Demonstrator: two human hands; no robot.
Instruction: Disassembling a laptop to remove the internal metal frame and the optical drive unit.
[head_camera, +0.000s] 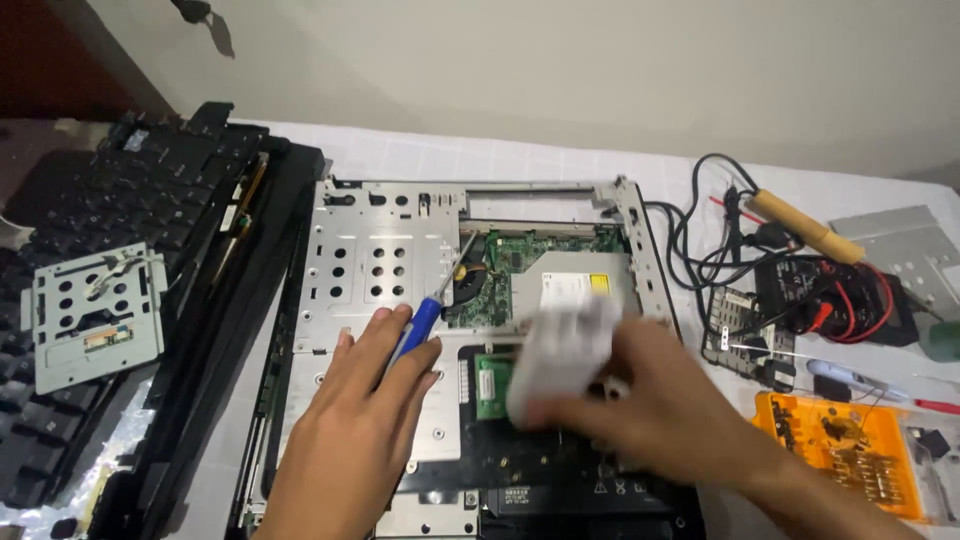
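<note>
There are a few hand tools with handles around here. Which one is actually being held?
The blue-handled screwdriver, gripped in the left hand over the opened laptop's metal frame. The wooden-handled soldering iron and the white pen-shaped tool with a red tip lie untouched at the right.

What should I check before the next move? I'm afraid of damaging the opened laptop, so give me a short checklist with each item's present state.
1. Left hand grips the blue-handled screwdriver: ok.
2. Screwdriver tip over the metal frame, apart from the fan: ok.
3. Right hand holds the white piece firmly: cannot tell, blurred.
4. Green board free beneath it: cannot tell, partly hidden.
5. Cables lie clear of the chassis: ok.
6. Orange bit case within reach: ok.
</note>
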